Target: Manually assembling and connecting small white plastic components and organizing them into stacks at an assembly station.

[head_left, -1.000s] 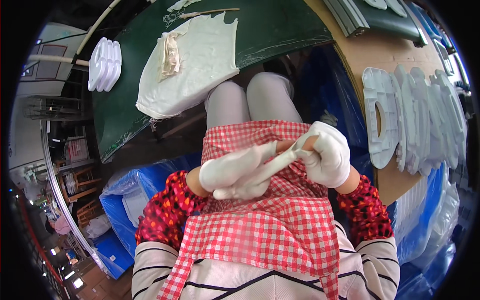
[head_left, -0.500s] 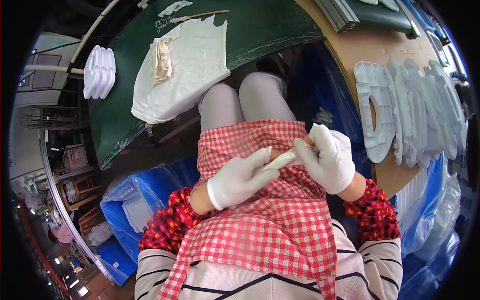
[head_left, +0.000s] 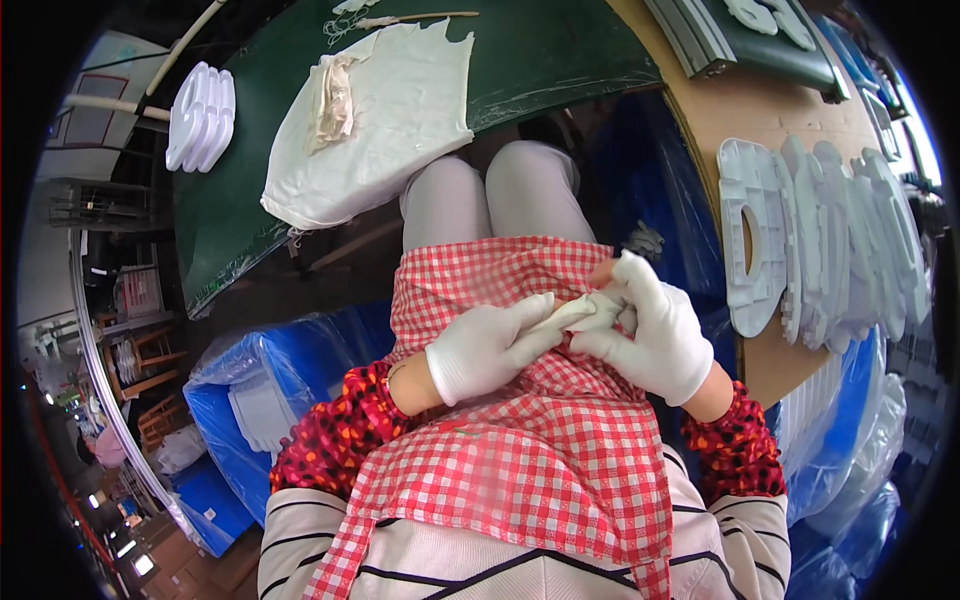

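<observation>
Both my hands wear white knit gloves, with some bare fingertips showing, and meet above the red-and-white checked apron (head_left: 480, 440) on my lap. My left hand (head_left: 490, 350) pinches a small white strip (head_left: 572, 312), soft-looking and rolled, between thumb and fingers. At the strip's other end is my right hand (head_left: 655, 335), its curled inner fingers against the strip while thumb and forefinger stand apart. Whether the strip is cloth, tape or part of a glove I cannot make out.
Ahead, a white cloth (head_left: 400, 110) with a beige folded cloth (head_left: 333, 105) lies on the green table (head_left: 560, 60). White plastic panels (head_left: 750, 240) stand in a row at right; several white handled pieces (head_left: 200, 118) are at left. Blue-lined bins (head_left: 235, 375) flank me.
My right thumb and forefinger have spread apart from their earlier pinch at the strip. My left hand keeps its hold, and the whole view has shifted slightly.
</observation>
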`<action>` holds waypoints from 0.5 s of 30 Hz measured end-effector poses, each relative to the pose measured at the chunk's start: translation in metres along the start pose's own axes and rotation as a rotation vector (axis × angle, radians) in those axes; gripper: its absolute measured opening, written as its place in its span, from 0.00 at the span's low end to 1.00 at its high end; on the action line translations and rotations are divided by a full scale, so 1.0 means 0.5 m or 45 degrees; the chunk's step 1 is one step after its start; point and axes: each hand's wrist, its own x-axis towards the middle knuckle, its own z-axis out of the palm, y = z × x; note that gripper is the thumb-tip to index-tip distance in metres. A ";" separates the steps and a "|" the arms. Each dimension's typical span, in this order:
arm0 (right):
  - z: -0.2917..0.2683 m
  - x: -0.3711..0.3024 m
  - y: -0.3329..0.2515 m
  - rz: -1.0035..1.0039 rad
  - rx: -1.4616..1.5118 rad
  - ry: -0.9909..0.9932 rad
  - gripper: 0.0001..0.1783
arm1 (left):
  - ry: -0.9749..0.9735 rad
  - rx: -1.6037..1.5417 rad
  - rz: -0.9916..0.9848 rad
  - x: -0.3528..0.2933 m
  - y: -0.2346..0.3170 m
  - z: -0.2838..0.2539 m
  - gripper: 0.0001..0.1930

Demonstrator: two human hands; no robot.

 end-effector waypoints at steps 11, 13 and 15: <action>-0.001 -0.002 0.021 0.322 0.160 -0.078 0.05 | -0.049 0.300 0.114 -0.018 0.026 0.000 0.10; -0.001 -0.006 0.025 0.290 0.133 -0.074 0.04 | -0.023 0.190 0.037 -0.014 0.013 0.003 0.11; 0.003 -0.012 0.032 0.254 0.106 -0.075 0.03 | -0.028 0.026 -0.077 -0.009 0.000 0.003 0.11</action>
